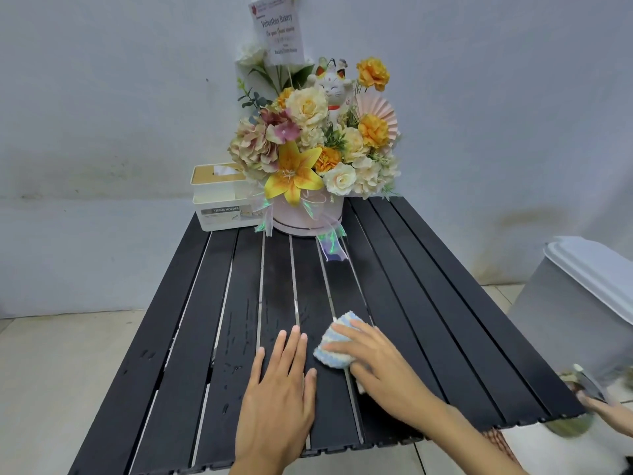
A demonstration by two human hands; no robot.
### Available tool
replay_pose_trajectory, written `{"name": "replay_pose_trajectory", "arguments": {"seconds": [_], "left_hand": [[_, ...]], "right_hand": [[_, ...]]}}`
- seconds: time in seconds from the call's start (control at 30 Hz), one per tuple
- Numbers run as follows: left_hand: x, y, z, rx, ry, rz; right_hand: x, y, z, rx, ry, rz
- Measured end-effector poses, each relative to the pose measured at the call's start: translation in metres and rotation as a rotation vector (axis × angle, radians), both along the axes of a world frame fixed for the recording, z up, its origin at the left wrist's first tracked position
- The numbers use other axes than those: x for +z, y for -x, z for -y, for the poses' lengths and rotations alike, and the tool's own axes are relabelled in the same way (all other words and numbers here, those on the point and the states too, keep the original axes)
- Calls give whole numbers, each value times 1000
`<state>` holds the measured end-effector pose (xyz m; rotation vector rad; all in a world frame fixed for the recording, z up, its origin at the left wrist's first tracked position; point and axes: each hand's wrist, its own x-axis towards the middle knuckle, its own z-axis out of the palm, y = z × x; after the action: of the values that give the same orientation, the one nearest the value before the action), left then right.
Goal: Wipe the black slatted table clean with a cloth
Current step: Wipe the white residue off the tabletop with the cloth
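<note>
While the right hand [376, 358] presses down on a small, fluffy cloth with blue and white stripes [334, 341], the left hand [277, 382] lies flat just beside it on the black bench made of long slats [428, 303]. The grip of the right hand is apart. Its fingers are spread over the top of the cloth and push it onto the slats, which looks like a good way to rub hard. The grip of the left hand is apart too, with straight fingers and nothing in it. It is likely there to keep the bench from sliding. The cloth sits near the front, about the middle of the bench, over one of the gaps. Little wet marks [236, 341] shine on the slats to the left, so that part may need more rubbing. At the far end stand a round pink box full of yellow, orange and cream flowers [308, 149] and a white tissue holder with a wooden lid [219, 197]. They are likely pushed back to leave room for wiping. A grey bin with a white lid [582, 303] stands on the floor to the right of the bench.
</note>
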<state>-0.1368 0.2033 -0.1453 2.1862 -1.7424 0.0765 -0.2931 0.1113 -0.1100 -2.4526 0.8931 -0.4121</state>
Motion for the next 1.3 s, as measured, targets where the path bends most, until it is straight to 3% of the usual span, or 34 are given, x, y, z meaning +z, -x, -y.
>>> {"name": "replay_pose_trajectory", "arguments": {"seconds": [0.27, 0.47, 0.57, 0.7, 0.9, 1.07, 1.3], "left_hand": [[8, 1, -2, 10, -66, -51], [12, 3, -3, -12, -91, -101], [17, 4, -7, -38, 55, -137], [26, -15, -23, 95, 267, -432], [20, -104, -72, 258, 90, -326], [5, -111, -76, 257, -34, -62], [5, -110, -72, 284, -46, -46]], "right_hand": [[-6, -88, 95, -262, 124, -77], [-11, -83, 93, -172, 105, -39], [-12, -62, 53, -94, 60, 2], [-12, -16, -21, 38, 15, 37], [-4, -2, -28, 158, -51, 20], [-16, -64, 52, -44, 107, -6], [-8, -109, 58, -259, 139, -137]]}}
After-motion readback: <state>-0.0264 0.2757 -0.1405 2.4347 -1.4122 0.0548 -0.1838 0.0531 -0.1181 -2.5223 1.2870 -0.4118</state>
